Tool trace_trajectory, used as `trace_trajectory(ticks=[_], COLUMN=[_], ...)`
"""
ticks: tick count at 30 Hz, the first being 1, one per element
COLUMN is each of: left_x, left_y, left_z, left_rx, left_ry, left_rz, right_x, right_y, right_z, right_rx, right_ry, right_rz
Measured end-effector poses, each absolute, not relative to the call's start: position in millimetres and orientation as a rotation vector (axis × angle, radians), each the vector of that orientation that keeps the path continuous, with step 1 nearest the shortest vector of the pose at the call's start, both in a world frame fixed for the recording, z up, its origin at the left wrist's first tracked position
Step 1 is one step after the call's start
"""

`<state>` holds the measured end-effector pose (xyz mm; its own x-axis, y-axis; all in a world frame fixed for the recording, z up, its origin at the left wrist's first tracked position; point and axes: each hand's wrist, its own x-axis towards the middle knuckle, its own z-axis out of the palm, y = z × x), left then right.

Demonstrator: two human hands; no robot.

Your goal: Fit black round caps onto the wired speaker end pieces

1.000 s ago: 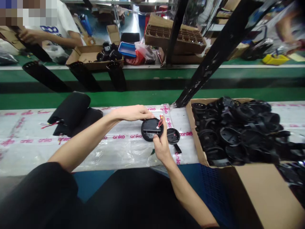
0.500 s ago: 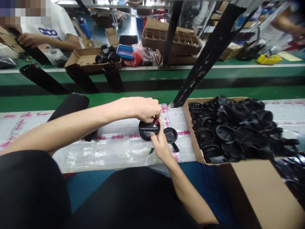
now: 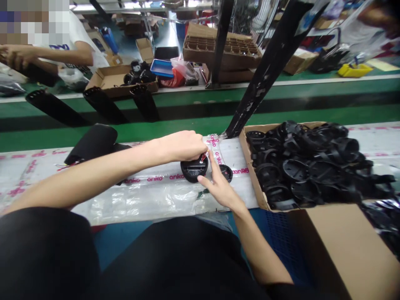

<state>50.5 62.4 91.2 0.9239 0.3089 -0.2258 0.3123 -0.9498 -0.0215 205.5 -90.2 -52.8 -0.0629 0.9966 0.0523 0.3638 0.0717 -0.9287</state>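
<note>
A black round housing (image 3: 194, 171) with a slot across its face lies on the plastic-covered bench, tilted toward me. Short red wires (image 3: 204, 156) rise from its upper right. My left hand (image 3: 190, 146) is closed above the housing, its fingertips at the wires and partly hidden. From the right, my right hand (image 3: 218, 183) steadies the housing, thumb on its lower edge and index finger stretched up beside the wires. Just behind that hand sits a black round cover (image 3: 226, 173), partly covered by the fingers.
A cardboard box (image 3: 254, 179) full of black round parts with straps stands on the right. Left of my forearm lies a black cylindrical sleeve (image 3: 93, 143) with thin wires. A slanted black post (image 3: 256, 79) rises behind. Across the green bench, a person (image 3: 83, 50) handles a dark part.
My right hand has shifted slightly right and opened a little, its index finger straighter and covering more of the cover. My left hand stays over the housing. The view has shifted slightly.
</note>
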Motion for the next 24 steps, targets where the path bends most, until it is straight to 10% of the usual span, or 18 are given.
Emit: trace_trajectory(ticks=[8,24], left_x=[17.6,42.1], left_y=[28.6,-5.6], left_z=[48.9,18.8], left_rx=[2.267,1.878], left_ry=[0.951,0.866], left_rz=[0.579,1.028], right_x=[257.8,239.4], right_y=[-104.9,-73.2], right_z=[-72.5,-38.4], right_rx=[-2.080,-1.213], right_ry=[-1.618,-1.077], right_rz=[0.475,1.132])
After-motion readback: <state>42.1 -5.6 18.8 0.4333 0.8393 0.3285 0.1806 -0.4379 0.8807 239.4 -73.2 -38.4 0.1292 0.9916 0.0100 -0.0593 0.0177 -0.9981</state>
